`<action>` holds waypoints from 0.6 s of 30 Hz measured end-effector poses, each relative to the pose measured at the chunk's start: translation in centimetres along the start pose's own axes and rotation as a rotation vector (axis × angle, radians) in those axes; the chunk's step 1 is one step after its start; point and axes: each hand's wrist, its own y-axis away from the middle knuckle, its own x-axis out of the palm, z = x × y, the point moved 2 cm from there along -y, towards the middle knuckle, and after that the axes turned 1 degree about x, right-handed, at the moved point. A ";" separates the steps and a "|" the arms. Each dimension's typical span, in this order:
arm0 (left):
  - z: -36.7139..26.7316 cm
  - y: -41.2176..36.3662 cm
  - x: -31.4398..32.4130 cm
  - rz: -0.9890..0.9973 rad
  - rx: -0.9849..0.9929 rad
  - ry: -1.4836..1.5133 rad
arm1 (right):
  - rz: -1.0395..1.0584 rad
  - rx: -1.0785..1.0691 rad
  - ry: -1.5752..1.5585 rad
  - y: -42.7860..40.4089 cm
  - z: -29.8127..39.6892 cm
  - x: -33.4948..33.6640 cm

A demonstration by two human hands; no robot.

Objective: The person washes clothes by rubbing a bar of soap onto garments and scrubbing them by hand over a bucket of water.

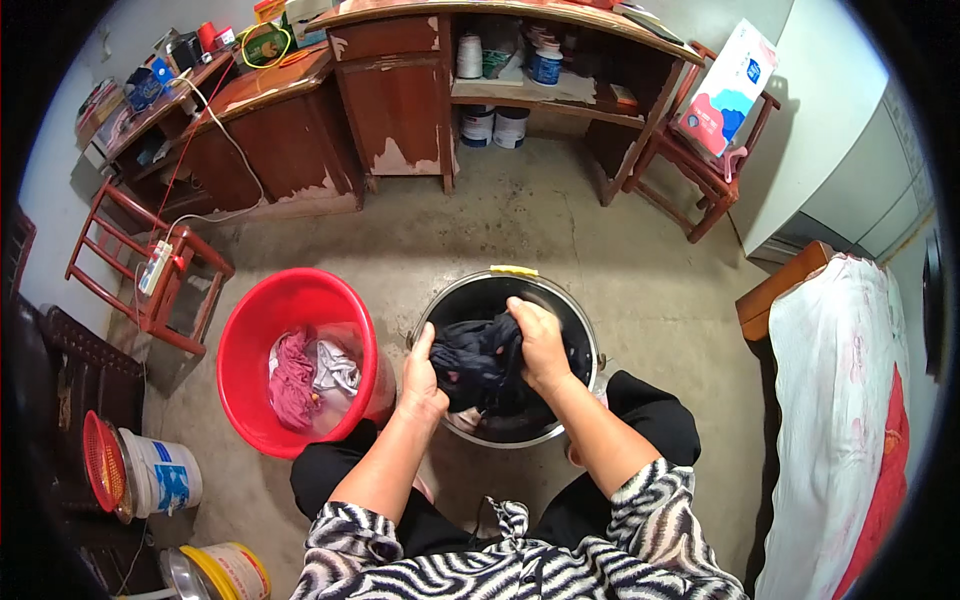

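Note:
Bunched dark cloth (480, 352) is gripped between my two hands, over a dark bucket (551, 429) with a metal rim and a yellow handle grip (514, 270). My left hand (424, 379) has the cloth's left side, with the thumb pointing up. On the other side my right hand (541, 345) clasps the bunch near its upper right. A pale piece of cloth (466, 418) shows low inside the bucket. To the left stands a red plastic tub (247, 375) holding a pink cloth (292, 382) and a white cloth (337, 367) in cloudy water.
A red wooden chair (161, 277) bearing a power strip (155, 268) stands left. Wooden desks (390, 112) line the back. Another chair (697, 172) holds a large tissue pack (727, 97). White buckets (176, 476) sit lower left. A cloth-covered bed (832, 420) flanks the right.

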 end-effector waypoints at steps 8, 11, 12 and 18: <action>-1.1 1.7 0.1 -0.034 0.157 -0.378 | -0.180 0.134 0.713 -0.2 -4.6 -8.0; -1.8 1.4 0.2 -0.071 0.235 -0.442 | -0.046 0.092 0.972 -0.6 -4.8 -9.8; -2.5 1.2 -0.4 -0.097 0.268 -0.425 | 0.144 -0.029 0.930 0.0 -4.1 -8.7; -4.2 0.1 -1.4 -0.095 0.277 -0.303 | 0.569 -0.454 1.240 3.4 -0.8 -5.3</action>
